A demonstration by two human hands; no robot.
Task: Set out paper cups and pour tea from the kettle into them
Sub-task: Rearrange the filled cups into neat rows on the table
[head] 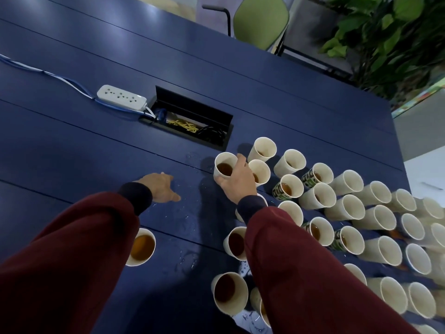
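My right hand (237, 183) grips a white paper cup (222, 162) with brown tea in it, at the left edge of a big cluster of paper cups (349, 208) on the dark blue table (96, 153). Many cups in the cluster hold tea; a few have green printed sides. My left hand (161, 188) rests flat on the table with its fingers spread, holding nothing. Another tea-filled cup (142, 247) stands alone by my left sleeve. No kettle is in view.
A white power strip (121, 97) with blue cables lies at the back left, next to an open cable box (192, 119) set in the table. Water drops (185, 259) spot the surface near my hands. A green chair (261, 18) and plants (385, 37) stand beyond the far edge.
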